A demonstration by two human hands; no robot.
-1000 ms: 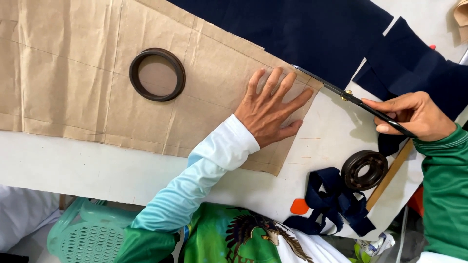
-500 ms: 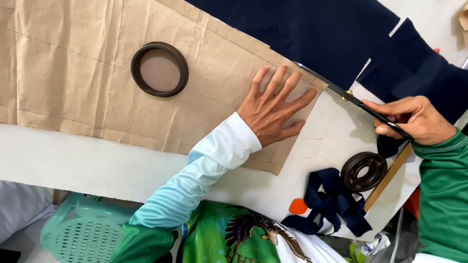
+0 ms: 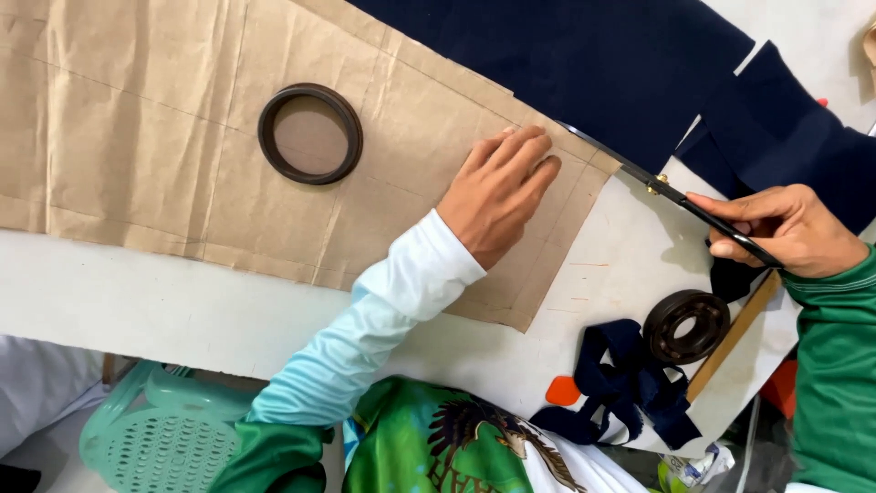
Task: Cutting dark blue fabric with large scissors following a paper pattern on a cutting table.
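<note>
Scissors [image 3: 671, 196], long dark blades w/ a brass pivot screw, lie along the right-hand edge of the brown paper pattern [image 3: 182, 128], tips pointing up-left where the paper meets the navy fabric [image 3: 584, 64]. Blades look near closed; can't tell if cloth sits between them. Right hand [image 3: 789, 228] grips the handle end, fingers curled round it, index stretched along the blade, green sleeve behind.

Left hand [image 3: 502, 192] rests flat on the pattern just beside the blades, fingers held together & pointing up-right, fingertips close to the paper's edge, palm pressing the paper down. White/pale blue sleeve runs back toward the body.

Pattern is creased in a grid of folds, spread across the white table [image 3: 137, 310] and covering the fabric's lower-left part. A dark brown ring [image 3: 310, 133] lies on the paper, well left of the left hand, paper showing through its centre.

Navy fabric spreads up-right, w/ a separate cut piece [image 3: 794, 128] beyond the right hand. Below that hand: a second dark ring [image 3: 686, 326], thicker, on the table, touching a heap of navy strips [image 3: 630, 383]. A wooden stick [image 3: 730, 351] runs slanted just right of that ring. Small orange bit [image 3: 563, 391] near the table's edge beside the strips.

Under the table edge: green plastic stool [image 3: 155, 438] at lower left, green patterned shirt [image 3: 438, 447] in the middle
</note>
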